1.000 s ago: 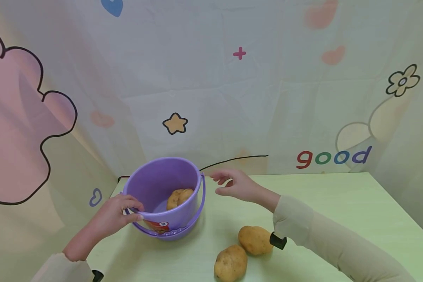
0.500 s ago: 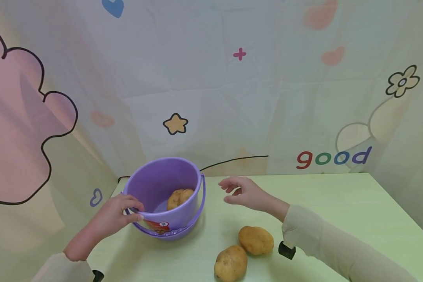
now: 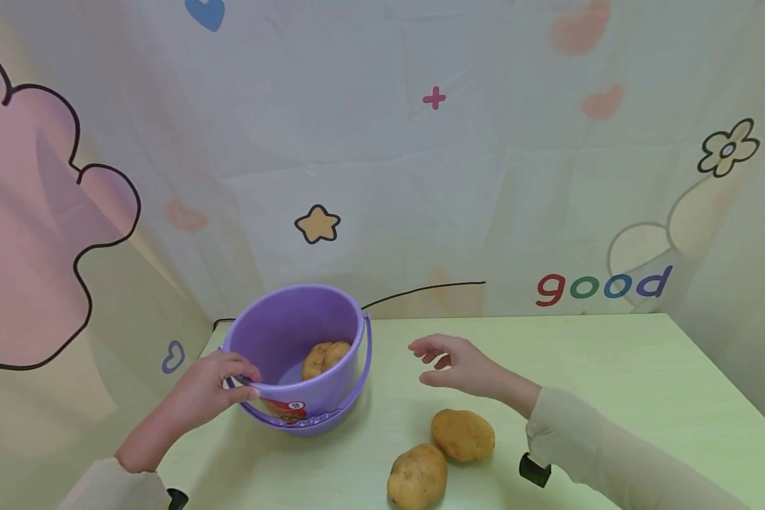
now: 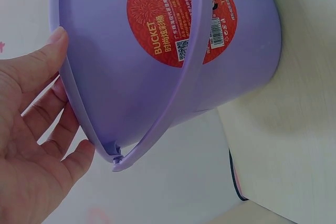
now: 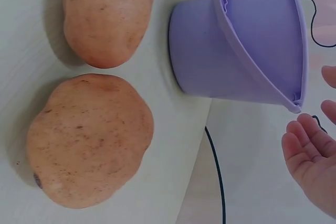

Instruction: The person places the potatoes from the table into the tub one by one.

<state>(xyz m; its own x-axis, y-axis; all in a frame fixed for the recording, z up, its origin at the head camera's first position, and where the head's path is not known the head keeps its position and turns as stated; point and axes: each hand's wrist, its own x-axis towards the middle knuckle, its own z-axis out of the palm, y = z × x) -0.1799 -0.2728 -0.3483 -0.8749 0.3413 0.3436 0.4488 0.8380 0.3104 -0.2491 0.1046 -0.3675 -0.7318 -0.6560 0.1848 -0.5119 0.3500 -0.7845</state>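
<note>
A purple bucket with a red label stands at the left of the table, its handle hanging down along the near side. My left hand pinches the bucket's near-left rim between thumb and fingers; the left wrist view shows the thumb outside the wall. Inside the bucket lie potatoes, partly hidden by the rim. Two more potatoes rest on the table, one nearer and one just behind it. Above and behind these, my right hand hovers with loosely bent fingers, holding nothing, to the right of the bucket.
The pale green table reaches back to a hanging cloth printed with hearts, a star and the word "good". The cloth also runs along the left side. Each wrist wears a black strap piece.
My right hand has moved away from the bucket's right rim, to the right and toward me, over the area behind the loose potatoes. The left hand and bucket stay put.
</note>
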